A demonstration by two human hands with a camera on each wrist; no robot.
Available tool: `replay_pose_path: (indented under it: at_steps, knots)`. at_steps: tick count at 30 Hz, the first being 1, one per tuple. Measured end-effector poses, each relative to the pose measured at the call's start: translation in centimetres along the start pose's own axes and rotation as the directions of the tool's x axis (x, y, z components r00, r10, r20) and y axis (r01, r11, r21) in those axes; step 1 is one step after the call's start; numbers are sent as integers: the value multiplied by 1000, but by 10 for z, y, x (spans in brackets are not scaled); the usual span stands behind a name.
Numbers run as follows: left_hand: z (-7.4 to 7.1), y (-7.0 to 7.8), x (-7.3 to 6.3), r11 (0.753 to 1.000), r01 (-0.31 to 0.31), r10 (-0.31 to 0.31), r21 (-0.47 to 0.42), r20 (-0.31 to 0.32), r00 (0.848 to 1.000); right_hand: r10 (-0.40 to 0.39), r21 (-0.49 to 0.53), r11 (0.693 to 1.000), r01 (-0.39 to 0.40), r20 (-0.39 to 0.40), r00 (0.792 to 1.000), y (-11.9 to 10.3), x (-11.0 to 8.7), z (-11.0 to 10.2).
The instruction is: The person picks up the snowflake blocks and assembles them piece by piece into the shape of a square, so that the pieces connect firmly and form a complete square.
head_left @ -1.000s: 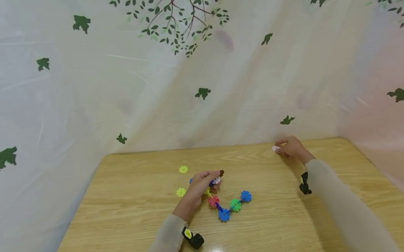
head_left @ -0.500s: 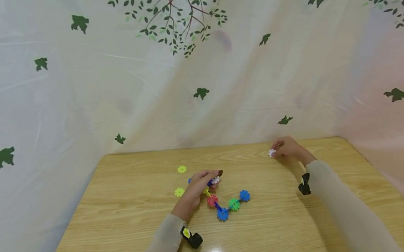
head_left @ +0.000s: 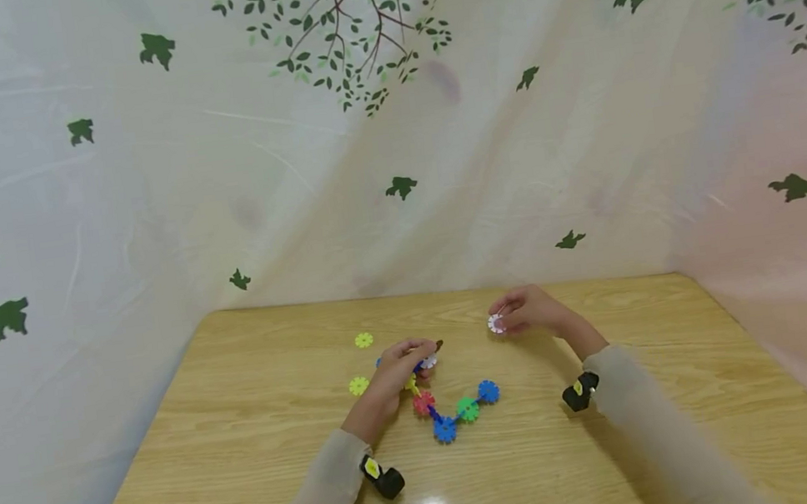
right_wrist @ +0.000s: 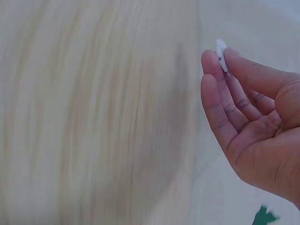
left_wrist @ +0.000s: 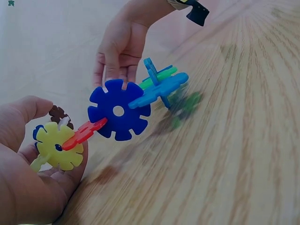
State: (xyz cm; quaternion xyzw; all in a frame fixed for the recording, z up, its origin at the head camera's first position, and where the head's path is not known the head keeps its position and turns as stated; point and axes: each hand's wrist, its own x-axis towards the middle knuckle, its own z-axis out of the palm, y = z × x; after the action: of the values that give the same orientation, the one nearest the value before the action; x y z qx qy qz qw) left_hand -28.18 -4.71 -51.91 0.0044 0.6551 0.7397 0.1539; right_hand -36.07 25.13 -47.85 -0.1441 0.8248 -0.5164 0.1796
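Observation:
My left hand [head_left: 398, 373] grips one end of a chain of notched plastic discs. A yellow disc [left_wrist: 60, 146], a red disc [left_wrist: 85, 133] and a large blue disc [left_wrist: 119, 110] run outward from it, with lighter blue and green discs farther along. A brown disc [left_wrist: 59, 114] shows beside the left thumb, and a white disc [head_left: 428, 362] by those fingers. Between thumb and fingertips, my right hand [head_left: 535, 311] pinches another white disc [right_wrist: 221, 55], held above the table. The part of the chain inside the left palm is hidden.
Two loose yellow discs lie left of the left hand, a far yellow disc [head_left: 364, 340] and a nearer yellow disc [head_left: 359, 385]. The wooden table [head_left: 249, 473] ends at a printed cloth backdrop [head_left: 341, 234].
My right hand has moved left with the white disc, from the far right of the table toward the left hand. The left hand and the chain have stayed nearly still.

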Motion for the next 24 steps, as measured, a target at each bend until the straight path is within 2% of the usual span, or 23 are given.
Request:
replay_pose_path:
  at_steps: [7,12,18,24]
  knots:
    - [0,-2,1,1000,-23,23,-11,8,1000,-73,35,997,74,-19,997,-22,2,36]
    - [1,-1,0,1000,-15,15,-16,4,1000,-85,82,993,87,-26,996,-28,5,56]
    - [2,-1,-1,1000,-19,19,-9,6,1000,-67,153,985,76,-60,996,-30,7,71]
    - [1,-1,0,1000,-18,18,-9,-1,1000,-91,154,983,100,-59,994,-31,7,80]
